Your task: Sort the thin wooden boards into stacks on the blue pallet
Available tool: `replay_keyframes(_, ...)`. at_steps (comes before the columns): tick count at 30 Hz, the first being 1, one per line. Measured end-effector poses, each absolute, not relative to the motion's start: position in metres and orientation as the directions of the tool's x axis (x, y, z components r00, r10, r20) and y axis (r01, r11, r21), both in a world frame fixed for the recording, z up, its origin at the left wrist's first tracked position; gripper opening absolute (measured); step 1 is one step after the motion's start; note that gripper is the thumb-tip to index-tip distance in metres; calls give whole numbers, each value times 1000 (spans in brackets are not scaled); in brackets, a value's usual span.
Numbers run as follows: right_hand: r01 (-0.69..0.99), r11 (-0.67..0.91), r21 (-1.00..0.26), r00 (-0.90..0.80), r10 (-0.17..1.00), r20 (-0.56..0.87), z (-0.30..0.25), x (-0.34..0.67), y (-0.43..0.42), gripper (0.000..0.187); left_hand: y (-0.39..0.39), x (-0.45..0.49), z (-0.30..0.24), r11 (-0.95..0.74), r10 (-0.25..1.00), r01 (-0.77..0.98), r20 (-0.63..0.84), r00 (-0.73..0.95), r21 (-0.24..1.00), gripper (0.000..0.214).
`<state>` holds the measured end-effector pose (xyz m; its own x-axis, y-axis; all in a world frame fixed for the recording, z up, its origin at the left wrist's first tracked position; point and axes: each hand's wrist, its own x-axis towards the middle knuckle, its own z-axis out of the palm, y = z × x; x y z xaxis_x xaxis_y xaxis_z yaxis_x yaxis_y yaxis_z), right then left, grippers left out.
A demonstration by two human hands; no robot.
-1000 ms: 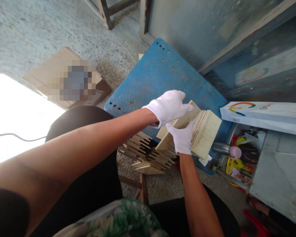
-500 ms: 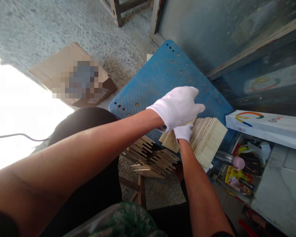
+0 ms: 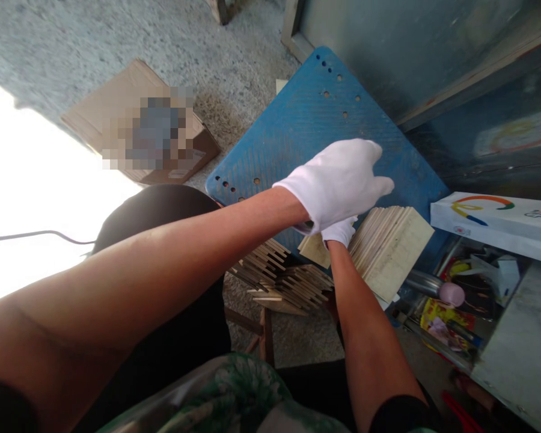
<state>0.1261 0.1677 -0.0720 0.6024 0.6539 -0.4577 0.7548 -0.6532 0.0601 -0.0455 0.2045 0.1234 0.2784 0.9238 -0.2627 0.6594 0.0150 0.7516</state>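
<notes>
Under the white-gloved left hand (image 3: 340,180), fingers spread flat, lies the row of thin pale wooden tiles (image 3: 390,246) leaning on the blue plastic board (image 3: 297,138), running rightward. Beneath, the gloved right hand (image 3: 338,231) pinches one tile; that tile has dropped lower since.

Layout: hands over stacked wood pieces, board behind.

Left hand (image 3: 340,180) lies above right hand (image 3: 339,231); upright stack of panels (image 3: 392,249) just right of them, leaning on the board (image 3: 297,138). Loose slat pile (image 3: 279,279) below-left (on a stool). Cardboard box (image 3: 139,120) far left on floor; clutter tray (image 3: 455,300) right.
</notes>
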Motion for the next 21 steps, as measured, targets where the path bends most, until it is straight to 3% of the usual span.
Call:
replay_keyframes(11, 712, -699, 71, 636, 598, -487, -66, 119, 174, 122, 206, -40, 119, -25, 920, 651, -237, 311, 759, 26)
replay_keyframes(18, 817, -555, -153, 490, 810, -321, -56, 130, 146, 70, 206, -41, 123, -65, 892, 649, -246, 378, 758, 25)
replay_keyframes(21, 843, -485, -235, 397, 853, -338, -39, 137, 100, 47, 205, -40, 123, -109, 882, 648, -227, 413, 754, 33)
